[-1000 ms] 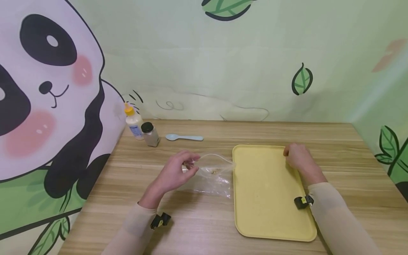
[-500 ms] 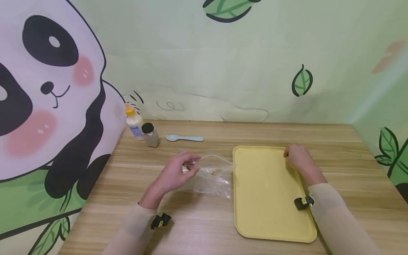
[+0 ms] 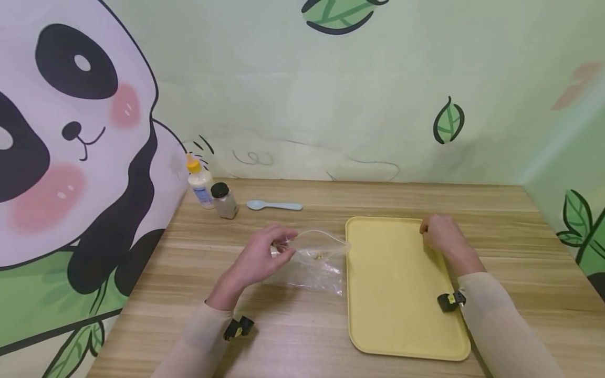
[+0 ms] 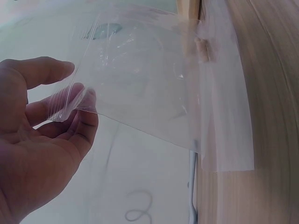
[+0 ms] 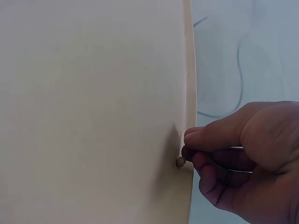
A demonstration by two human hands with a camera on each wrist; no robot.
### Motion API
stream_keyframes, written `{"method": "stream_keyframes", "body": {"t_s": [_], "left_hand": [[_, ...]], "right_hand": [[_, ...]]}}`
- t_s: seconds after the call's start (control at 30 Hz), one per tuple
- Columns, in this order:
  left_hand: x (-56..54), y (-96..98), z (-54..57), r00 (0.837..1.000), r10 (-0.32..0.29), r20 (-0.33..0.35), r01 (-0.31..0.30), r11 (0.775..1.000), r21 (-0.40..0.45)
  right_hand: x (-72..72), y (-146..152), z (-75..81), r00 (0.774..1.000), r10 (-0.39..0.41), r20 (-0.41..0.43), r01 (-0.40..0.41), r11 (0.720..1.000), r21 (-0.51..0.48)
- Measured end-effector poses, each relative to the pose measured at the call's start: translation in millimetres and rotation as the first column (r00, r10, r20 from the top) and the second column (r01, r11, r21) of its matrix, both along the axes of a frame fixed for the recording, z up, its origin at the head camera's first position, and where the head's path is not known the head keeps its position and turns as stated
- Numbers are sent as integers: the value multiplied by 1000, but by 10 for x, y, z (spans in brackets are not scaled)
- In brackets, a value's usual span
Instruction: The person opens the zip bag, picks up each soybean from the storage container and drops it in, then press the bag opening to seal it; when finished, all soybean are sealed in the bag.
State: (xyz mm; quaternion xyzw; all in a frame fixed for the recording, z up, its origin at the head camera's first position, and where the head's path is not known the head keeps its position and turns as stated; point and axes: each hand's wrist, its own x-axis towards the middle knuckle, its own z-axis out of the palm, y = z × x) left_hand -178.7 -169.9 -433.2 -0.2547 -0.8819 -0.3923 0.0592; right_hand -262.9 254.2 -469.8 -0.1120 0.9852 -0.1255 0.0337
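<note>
My left hand (image 3: 257, 254) holds one edge of a clear zip-lock bag (image 3: 309, 275) at its mouth, and the mouth gapes. In the left wrist view the bag's ridged seal (image 4: 70, 95) lies against the curled fingers, with the thumb held apart. Several small yellowish beans (image 3: 321, 255) are inside the bag. At the far right corner of a yellow tray (image 3: 394, 294), my right hand (image 3: 444, 236) has its fingers curled. The right wrist view shows its fingertips pinching a small round bean (image 5: 181, 162) beside the tray's rim.
A glue bottle (image 3: 201, 189) with a yellow cap and a black-lidded jar (image 3: 224, 202) stand at the back left. To their right lies a light blue spoon (image 3: 274, 205). A printed wall (image 3: 302, 105) rises behind the wooden table (image 3: 293, 346).
</note>
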Motion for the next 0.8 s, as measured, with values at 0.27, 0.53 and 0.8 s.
{"method": "stream_keyframes", "body": {"t_s": [0.27, 0.53, 0.8], "left_hand": [[6, 6, 14, 1000, -5, -1, 5, 1000, 3], [7, 4, 15, 1000, 4, 9, -4, 1000, 4], [2, 3, 1, 1000, 2, 4, -2, 1000, 7]], "right_hand": [[32, -39, 22, 1000, 3, 0, -3, 1000, -22], [62, -119, 93, 1000, 24, -17, -24, 998, -50], [114, -224, 178, 997, 40, -69, -46, 994, -94]]}}
